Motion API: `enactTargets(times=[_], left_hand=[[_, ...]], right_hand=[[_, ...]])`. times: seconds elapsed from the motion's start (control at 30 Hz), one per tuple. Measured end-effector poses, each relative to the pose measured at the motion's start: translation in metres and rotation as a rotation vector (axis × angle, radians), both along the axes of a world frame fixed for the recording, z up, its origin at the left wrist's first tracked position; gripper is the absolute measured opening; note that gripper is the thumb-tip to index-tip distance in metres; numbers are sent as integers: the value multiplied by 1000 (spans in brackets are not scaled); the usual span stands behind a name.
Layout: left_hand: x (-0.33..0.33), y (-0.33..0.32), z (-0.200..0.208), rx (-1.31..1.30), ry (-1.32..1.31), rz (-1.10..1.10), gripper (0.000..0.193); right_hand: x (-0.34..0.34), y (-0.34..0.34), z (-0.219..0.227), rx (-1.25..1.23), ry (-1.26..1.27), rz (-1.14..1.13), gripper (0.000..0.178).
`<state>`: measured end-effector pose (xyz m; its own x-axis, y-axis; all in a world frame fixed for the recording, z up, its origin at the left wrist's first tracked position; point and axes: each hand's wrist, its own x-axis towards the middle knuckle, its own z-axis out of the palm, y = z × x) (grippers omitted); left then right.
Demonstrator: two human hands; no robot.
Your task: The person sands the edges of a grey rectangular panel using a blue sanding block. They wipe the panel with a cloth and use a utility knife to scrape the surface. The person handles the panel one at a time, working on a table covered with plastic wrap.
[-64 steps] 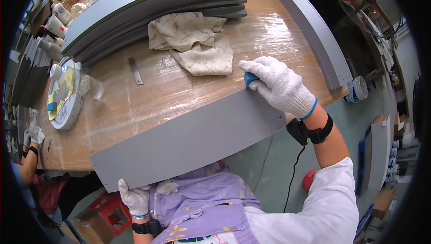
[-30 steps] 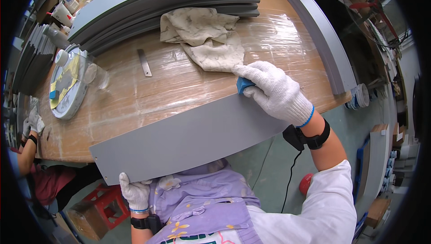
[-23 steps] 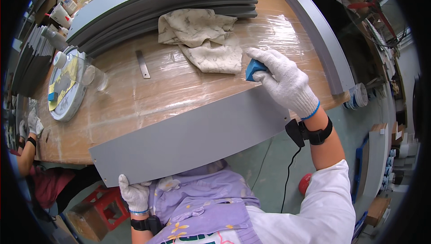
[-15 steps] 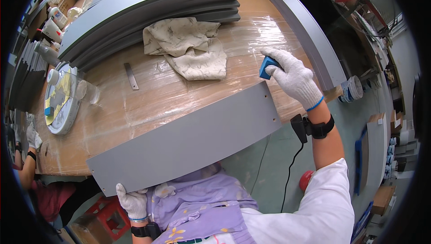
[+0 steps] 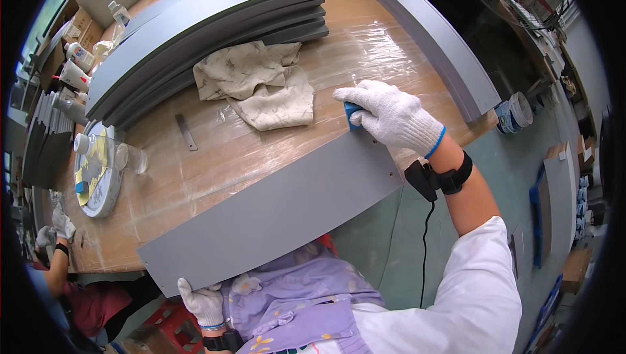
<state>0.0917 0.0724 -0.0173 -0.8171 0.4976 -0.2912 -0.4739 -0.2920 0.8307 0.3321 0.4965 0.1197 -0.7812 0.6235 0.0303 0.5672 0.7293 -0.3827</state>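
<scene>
A long flat grey panel [image 5: 274,210] with small holes near its ends slants across the table's near edge, over my lap. My gloved left hand [image 5: 203,303] grips its near edge close to the left end; the fingers below are partly hidden. In my gloved right hand [image 5: 398,117] a small blue block [image 5: 353,119] is pinched, at the panel's far edge near the right end. Whether the block touches the edge, I cannot tell. Beyond the panel lie a crumpled off-white cloth [image 5: 270,96] and a thin metal strip [image 5: 186,133].
Curved grey panels [image 5: 215,8] are stacked at the far left; another curved grey piece [image 5: 437,38] lies at right. A round lid [image 5: 107,188] with yellow paper and a clear bottle [image 5: 134,158] are on the left. Another person's gloved hand [image 5: 63,223] shows at far left.
My right hand has moved left with the blue block, to the panel's far edge. The view has shifted somewhat; my left hand still holds the panel.
</scene>
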Motion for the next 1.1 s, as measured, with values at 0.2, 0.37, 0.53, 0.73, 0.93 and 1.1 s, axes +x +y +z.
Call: enactTargets(times=[0.2,0.37,0.53,0.73,0.93,1.1], left_hand=[[2,3,2,7,-31,37,33],[15,20,21,-54,-133,190,38],[34,34,32,-74,-126,-269,47],[46,48,28,-107,-253,-324,54],[44,46,22,-137,-301,-247,59],[44,42,16,-136,-279,-290,48]], right_hand=[[48,24,-12,84,124,-245,39],[58,9,-22,-547,581,-507,41],[70,-5,-45,-797,921,-531,45],[67,-12,-54,-713,860,-500,44],[59,-8,-61,-427,749,-397,43],[64,-6,-57,-401,639,-353,43]])
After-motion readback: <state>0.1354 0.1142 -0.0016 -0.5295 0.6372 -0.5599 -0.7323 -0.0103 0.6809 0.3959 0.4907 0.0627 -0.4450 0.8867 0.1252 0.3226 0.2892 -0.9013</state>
